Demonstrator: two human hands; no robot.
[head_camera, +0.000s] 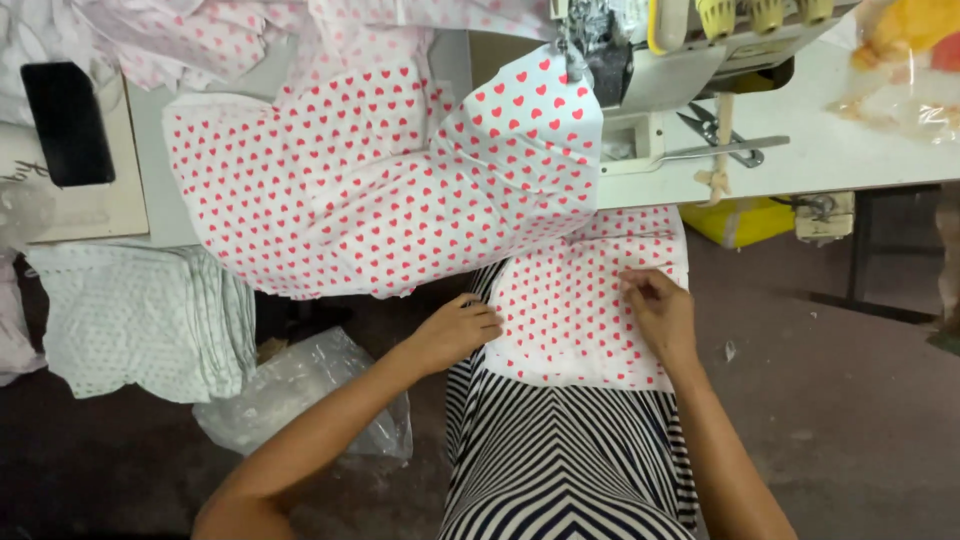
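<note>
A white cloth with red hearts (400, 190) lies spread over the sewing table and runs under the sewing machine (690, 50). A smaller piece of the same heart cloth (570, 310) rests on my lap, over a black and white striped garment (560, 460). My left hand (455, 330) grips the left edge of this lap piece, fingers curled. My right hand (660, 310) pinches its right edge near the upper corner.
Scissors (720, 135) lie on the white table (860, 140) right of the machine. A black phone (65, 120) sits at far left. Folded dotted cloth (140, 320) and a clear plastic bag (300, 390) lie at lower left. A yellow object (735, 220) hangs under the table.
</note>
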